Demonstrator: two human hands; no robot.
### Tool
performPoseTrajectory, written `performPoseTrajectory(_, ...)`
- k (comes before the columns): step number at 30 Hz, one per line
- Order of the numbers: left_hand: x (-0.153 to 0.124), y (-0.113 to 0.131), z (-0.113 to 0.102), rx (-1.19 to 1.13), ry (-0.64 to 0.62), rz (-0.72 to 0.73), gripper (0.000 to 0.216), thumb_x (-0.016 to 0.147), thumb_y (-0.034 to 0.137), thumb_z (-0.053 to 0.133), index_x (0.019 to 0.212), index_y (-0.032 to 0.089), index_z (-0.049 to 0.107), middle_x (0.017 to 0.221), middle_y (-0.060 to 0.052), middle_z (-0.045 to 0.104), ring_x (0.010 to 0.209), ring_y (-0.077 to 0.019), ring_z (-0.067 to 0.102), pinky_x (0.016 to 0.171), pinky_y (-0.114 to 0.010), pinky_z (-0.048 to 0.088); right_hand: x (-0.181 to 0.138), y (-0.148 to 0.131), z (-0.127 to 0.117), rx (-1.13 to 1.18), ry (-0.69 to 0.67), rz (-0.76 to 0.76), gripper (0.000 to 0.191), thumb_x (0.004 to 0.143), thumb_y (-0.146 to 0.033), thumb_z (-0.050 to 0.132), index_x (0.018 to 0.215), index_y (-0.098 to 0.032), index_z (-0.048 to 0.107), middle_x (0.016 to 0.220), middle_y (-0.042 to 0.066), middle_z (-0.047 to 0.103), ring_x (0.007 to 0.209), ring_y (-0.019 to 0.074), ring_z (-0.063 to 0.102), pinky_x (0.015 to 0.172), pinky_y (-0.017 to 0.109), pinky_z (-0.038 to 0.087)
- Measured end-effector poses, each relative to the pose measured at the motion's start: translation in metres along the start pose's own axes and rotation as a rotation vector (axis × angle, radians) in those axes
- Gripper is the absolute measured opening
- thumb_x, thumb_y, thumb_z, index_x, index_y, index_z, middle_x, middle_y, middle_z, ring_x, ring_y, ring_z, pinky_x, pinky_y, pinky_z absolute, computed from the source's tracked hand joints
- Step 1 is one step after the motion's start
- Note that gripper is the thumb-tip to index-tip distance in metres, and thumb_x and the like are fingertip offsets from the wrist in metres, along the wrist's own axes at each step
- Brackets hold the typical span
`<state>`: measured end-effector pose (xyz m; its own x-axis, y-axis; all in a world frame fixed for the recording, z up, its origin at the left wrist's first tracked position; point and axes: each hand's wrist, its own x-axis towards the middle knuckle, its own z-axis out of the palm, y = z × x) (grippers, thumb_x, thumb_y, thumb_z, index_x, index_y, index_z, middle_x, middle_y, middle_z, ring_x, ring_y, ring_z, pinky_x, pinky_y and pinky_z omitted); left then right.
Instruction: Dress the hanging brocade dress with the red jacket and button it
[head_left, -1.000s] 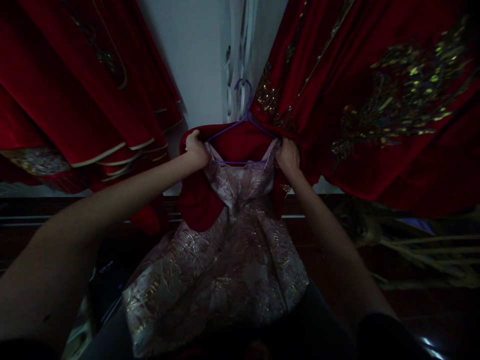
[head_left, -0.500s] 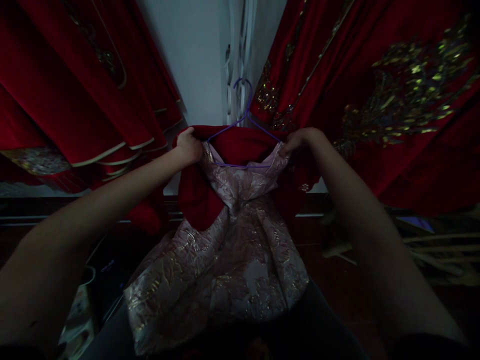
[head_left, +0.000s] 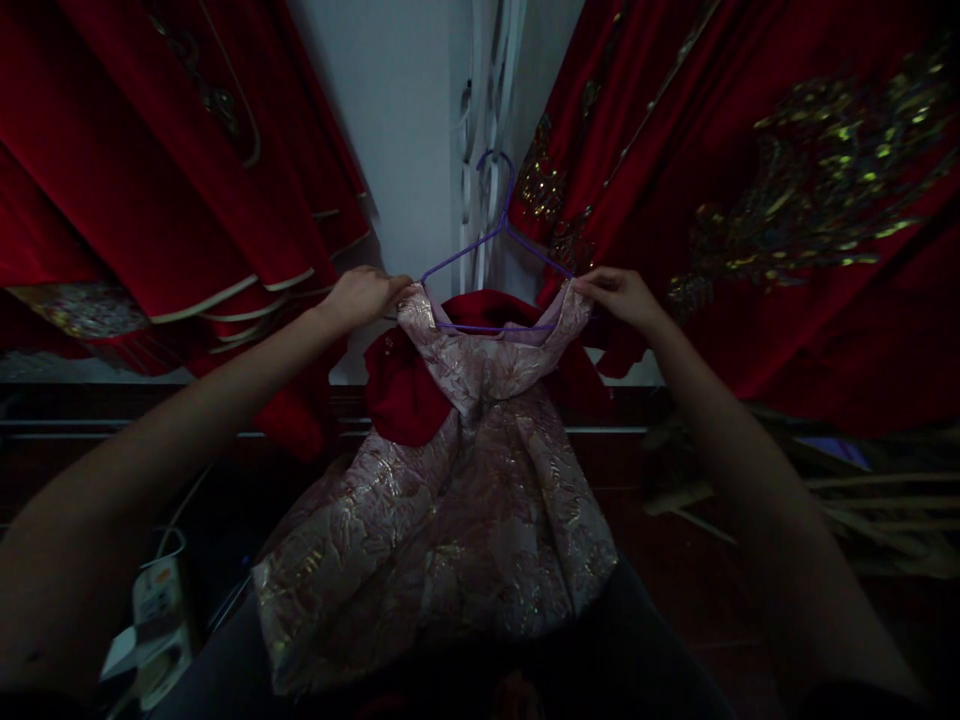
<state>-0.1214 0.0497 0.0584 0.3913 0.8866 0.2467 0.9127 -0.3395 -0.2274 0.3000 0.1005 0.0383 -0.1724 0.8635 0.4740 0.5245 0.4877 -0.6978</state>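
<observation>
A pink brocade dress (head_left: pixel 517 500) with shiny metallic leaf patterns lies across my lap, its neckline facing away from me. A purple hanger (head_left: pixel 465 245) sits in its neck opening, hook upward and held by neither hand. My left hand (head_left: pixel 367 295) pinches the dress's left shoulder. At the right shoulder, my right hand (head_left: pixel 621 295) pinches the fabric close to the hanger's end. Behind the bodice, a red garment (head_left: pixel 409 395) shows through the neck opening and hangs down on both sides, partly over the skirt at left.
Long red embroidered garments hang at left (head_left: pixel 195 190) and at right (head_left: pixel 720 180), the right one with gold sequins. Between them is a pale cabinet door (head_left: pixel 390 120). A power strip (head_left: pixel 159 610) with a cable lies low at left. Pale wooden sticks (head_left: pixel 877 490) lie at right.
The red garment has dropped from the dress's shoulders to behind the bodice. Both hands have shifted outward slightly and now pinch the dress shoulders, baring the hanger's arms.
</observation>
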Motion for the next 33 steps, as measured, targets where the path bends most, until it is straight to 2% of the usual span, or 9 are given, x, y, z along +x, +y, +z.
performPoseTrajectory(5,-0.004,-0.005,0.022,-0.077,0.129,0.061,0.046,0.096,0.044,0.027,0.119,0.019,0.058,0.114,-0.013,0.064,0.108,-0.0240,0.058,0.081,-0.032,0.045,-0.001,0.010,0.006,0.016,0.151,-0.085,0.014,0.074,-0.031,0.070,0.076,-0.017,0.069,0.092,0.004,0.073,0.088,0.0179,0.067,0.086,0.035,0.052)
performPoseTrajectory(8,-0.013,-0.014,0.038,-0.067,0.209,-0.114,0.049,0.097,0.042,0.020,0.122,0.018,0.055,0.111,-0.016,0.064,0.104,-0.0249,0.059,0.079,-0.033,0.045,-0.005,0.029,0.002,0.009,0.301,-0.028,0.015,0.075,-0.032,0.069,0.078,-0.017,0.069,0.086,0.005,0.072,0.081,0.0177,0.067,0.082,0.034,0.052)
performPoseTrajectory(11,-0.029,-0.023,0.056,-0.015,0.155,-0.259,0.054,0.097,0.041,0.014,0.117,0.014,0.056,0.103,-0.018,0.065,0.096,-0.0271,0.062,0.074,-0.034,0.045,-0.023,0.058,0.001,0.020,0.384,0.103,0.017,0.074,-0.034,0.069,0.077,-0.017,0.069,0.079,0.004,0.071,0.073,0.0172,0.065,0.076,0.033,0.052)
performPoseTrajectory(16,-0.064,-0.018,0.086,0.022,-0.139,-0.038,0.045,0.096,0.039,0.022,0.105,0.015,0.059,0.098,-0.016,0.067,0.086,-0.0267,0.064,0.068,-0.033,0.046,-0.079,0.091,0.027,0.097,0.304,0.311,0.025,0.066,-0.041,0.073,0.071,-0.017,0.067,0.072,0.005,0.070,0.067,0.0190,0.064,0.069,0.035,0.053)
performPoseTrajectory(19,-0.070,0.005,0.092,-0.038,-0.150,0.125,0.038,0.096,0.035,0.026,0.104,0.017,0.059,0.099,-0.014,0.066,0.092,-0.0234,0.062,0.075,-0.032,0.048,-0.107,0.083,0.048,0.140,0.102,0.274,0.031,0.066,-0.049,0.072,0.072,-0.019,0.067,0.075,0.005,0.071,0.072,0.0205,0.065,0.069,0.035,0.053)
performPoseTrajectory(22,-0.050,0.039,0.084,-0.148,0.022,0.248,0.038,0.096,0.031,0.027,0.105,0.017,0.061,0.108,-0.014,0.063,0.104,-0.0224,0.057,0.089,-0.035,0.047,-0.119,0.055,0.064,0.138,0.065,0.165,0.033,0.074,-0.053,0.065,0.076,-0.020,0.065,0.082,0.005,0.070,0.081,0.0195,0.065,0.080,0.036,0.051)
performPoseTrajectory(25,-0.012,0.077,0.068,-0.274,0.242,0.354,0.037,0.095,0.028,0.031,0.112,0.013,0.061,0.126,-0.013,0.057,0.118,-0.0229,0.049,0.104,-0.040,0.039,-0.118,0.026,0.072,0.177,0.146,0.110,0.033,0.078,-0.054,0.061,0.080,-0.021,0.060,0.085,0.003,0.067,0.085,0.0178,0.064,0.084,0.034,0.050)
performPoseTrajectory(27,0.014,0.099,0.059,-0.329,0.298,0.389,0.037,0.095,0.028,0.031,0.109,0.013,0.063,0.135,-0.012,0.052,0.126,-0.0230,0.044,0.108,-0.042,0.035,-0.116,0.012,0.074,0.224,0.210,0.087,0.031,0.081,-0.053,0.058,0.084,-0.022,0.055,0.090,0.004,0.068,0.089,0.0173,0.064,0.086,0.034,0.050)
performPoseTrajectory(33,0.050,0.133,0.060,-0.285,0.124,0.428,0.036,0.094,0.029,0.035,0.104,0.014,0.067,0.141,-0.011,0.048,0.129,-0.0247,0.043,0.114,-0.053,0.021,-0.120,0.009,0.070,0.091,0.391,0.085,0.030,0.088,-0.052,0.047,0.089,-0.022,0.052,0.095,0.005,0.066,0.092,0.0173,0.063,0.085,0.032,0.050)
